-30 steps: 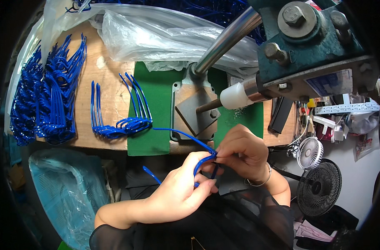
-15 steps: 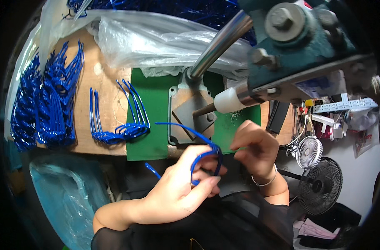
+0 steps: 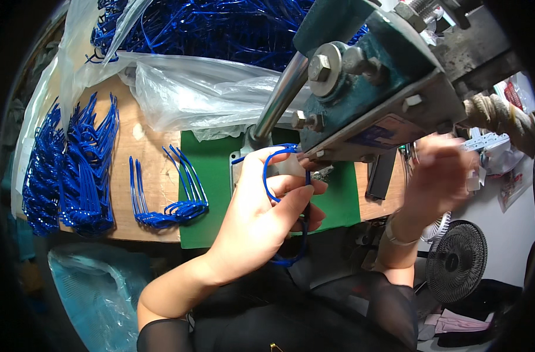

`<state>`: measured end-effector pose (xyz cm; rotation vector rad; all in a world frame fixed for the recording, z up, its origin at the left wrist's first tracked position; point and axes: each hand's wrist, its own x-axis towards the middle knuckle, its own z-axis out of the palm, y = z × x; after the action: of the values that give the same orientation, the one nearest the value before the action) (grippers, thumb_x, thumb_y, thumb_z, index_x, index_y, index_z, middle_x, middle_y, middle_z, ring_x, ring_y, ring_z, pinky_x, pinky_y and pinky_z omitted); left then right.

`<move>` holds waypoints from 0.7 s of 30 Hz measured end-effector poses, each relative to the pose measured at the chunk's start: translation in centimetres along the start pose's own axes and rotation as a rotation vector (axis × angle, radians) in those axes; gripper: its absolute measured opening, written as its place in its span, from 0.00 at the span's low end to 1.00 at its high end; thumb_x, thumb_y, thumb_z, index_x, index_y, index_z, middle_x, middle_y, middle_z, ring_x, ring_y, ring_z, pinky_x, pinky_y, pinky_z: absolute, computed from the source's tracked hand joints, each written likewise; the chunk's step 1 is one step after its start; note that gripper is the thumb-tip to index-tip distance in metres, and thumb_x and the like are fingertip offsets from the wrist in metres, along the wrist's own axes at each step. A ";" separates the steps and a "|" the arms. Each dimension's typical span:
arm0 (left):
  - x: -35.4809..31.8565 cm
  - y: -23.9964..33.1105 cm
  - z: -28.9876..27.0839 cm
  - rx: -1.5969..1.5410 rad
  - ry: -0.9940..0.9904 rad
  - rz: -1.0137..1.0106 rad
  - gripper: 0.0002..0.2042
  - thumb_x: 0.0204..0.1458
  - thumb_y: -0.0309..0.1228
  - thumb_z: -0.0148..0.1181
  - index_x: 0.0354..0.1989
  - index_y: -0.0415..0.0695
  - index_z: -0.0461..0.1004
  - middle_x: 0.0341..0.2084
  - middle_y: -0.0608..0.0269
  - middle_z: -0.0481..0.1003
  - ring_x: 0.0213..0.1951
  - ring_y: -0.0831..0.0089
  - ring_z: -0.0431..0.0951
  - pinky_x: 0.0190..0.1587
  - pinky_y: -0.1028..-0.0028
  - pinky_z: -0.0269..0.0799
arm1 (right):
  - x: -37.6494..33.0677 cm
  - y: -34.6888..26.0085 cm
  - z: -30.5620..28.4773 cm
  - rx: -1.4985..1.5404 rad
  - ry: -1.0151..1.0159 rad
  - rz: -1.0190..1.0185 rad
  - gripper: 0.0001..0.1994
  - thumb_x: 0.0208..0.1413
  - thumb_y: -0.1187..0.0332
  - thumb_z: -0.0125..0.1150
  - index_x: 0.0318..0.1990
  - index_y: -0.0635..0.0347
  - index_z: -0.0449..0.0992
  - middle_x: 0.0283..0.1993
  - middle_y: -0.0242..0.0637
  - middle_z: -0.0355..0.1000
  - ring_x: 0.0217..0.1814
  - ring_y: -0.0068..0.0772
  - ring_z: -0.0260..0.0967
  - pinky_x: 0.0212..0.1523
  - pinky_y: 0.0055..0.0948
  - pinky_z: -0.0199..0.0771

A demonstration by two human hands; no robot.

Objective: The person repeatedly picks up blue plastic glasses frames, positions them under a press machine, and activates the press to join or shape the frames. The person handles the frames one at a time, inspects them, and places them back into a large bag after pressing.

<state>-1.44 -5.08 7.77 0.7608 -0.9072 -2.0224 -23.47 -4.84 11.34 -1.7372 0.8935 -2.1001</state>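
Note:
My left hand [image 3: 261, 205] is closed around a glossy blue plastic frame [image 3: 266, 176], shaped like an eyeglass frame with rings and thin arms. It holds the frame over the metal base [image 3: 234, 164] of a bench press, just under the dark green press head [image 3: 361, 100]. A whitish tool shows faintly behind my fingers; the contact point there is hidden. My right hand [image 3: 440, 173] is raised to the right of the press, beneath a cloth-wrapped bar [image 3: 493, 117]. Motion smears its fingers, and no touch on the bar can be made out.
Several blue frames lie stacked on the wooden table [image 3: 144, 126], beside a larger blue heap [image 3: 68, 170]. Clear plastic sheeting [image 3: 203, 88] and a blue tangle [image 3: 209, 32] lie behind. A green mat [image 3: 206, 226] sits under the press. A black fan [image 3: 457, 261] stands at right, a bluish plastic bag [image 3: 91, 293] at lower left.
My left hand has carried the blue frame forward to the press base. My right hand has moved away to the right. The view has shifted, with table things lower in the picture.

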 end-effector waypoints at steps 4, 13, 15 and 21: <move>0.4 0.2 0.7 0.017 0.020 -0.039 0.19 0.56 0.25 0.48 0.54 0.45 0.50 0.41 0.54 0.72 0.32 0.72 0.76 0.34 0.71 0.76 | 9.0 -5.0 -0.2 0.101 0.128 -0.203 0.15 0.55 0.59 0.51 0.37 0.66 0.70 0.36 0.48 0.65 0.42 0.37 0.62 0.49 0.39 0.60; 0.4 -1.7 2.5 0.006 0.107 0.095 0.22 0.57 0.22 0.46 0.55 0.45 0.45 0.37 0.53 0.72 0.31 0.73 0.74 0.34 0.72 0.76 | 3.6 -7.9 0.6 0.217 -0.588 -0.141 0.20 0.37 0.46 0.70 0.27 0.44 0.66 0.28 0.19 0.60 0.31 0.20 0.57 0.50 0.28 0.51; 0.7 -2.2 3.0 0.061 0.117 0.164 0.21 0.57 0.21 0.45 0.55 0.44 0.44 0.35 0.53 0.72 0.30 0.73 0.74 0.32 0.73 0.76 | 3.9 -7.8 1.0 0.179 -0.645 -0.150 0.20 0.38 0.45 0.68 0.25 0.43 0.66 0.25 0.19 0.59 0.28 0.20 0.56 0.48 0.28 0.52; 0.7 -2.4 2.6 0.069 0.098 0.207 0.19 0.57 0.21 0.44 0.53 0.42 0.46 0.36 0.53 0.72 0.29 0.73 0.74 0.31 0.73 0.75 | 1.8 -7.1 1.7 0.161 -0.505 -0.239 0.20 0.41 0.42 0.65 0.24 0.44 0.64 0.23 0.19 0.56 0.26 0.19 0.52 0.43 0.28 0.51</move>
<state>-4.70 -3.77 7.19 0.7635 -0.9621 -1.7668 -21.05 -0.85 17.21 -2.2197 0.3796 -1.6661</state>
